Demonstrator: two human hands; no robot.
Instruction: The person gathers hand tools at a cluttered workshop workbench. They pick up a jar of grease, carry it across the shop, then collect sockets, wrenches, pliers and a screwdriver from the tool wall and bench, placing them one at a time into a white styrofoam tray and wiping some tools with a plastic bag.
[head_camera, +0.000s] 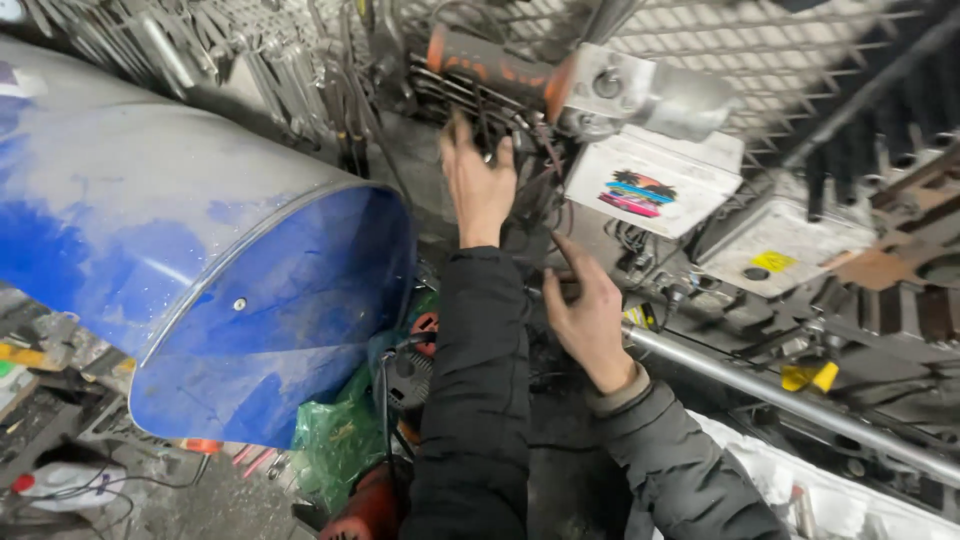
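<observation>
From the head camera we look down at a crowded workbench where our left hand (478, 185) reaches up into a dark tangle of wires (530, 165) beneath an orange-handled power tool (500, 65) near the bench's back edge; its fingers curl into the wiring, though we cannot tell exactly what they pinch. Our right hand (590, 315) rests lower, fingers spread and narrow on nothing we can make out, touching the dark cables just beside a bright metal tube (760, 385) that runs toward the right edge. To work well here, we judge we should steady the bundle with the lower hand and draw one strand at a time, keeping sleeves out of the clutter. A white box (655, 180) with a colourful sticker of palms sits right of the upper hand; a grey box (780, 245) beyond it carries a small yellow label. A big blue curved panel (200, 260) fills the left side, a green plastic bag (335, 440) below it.
</observation>
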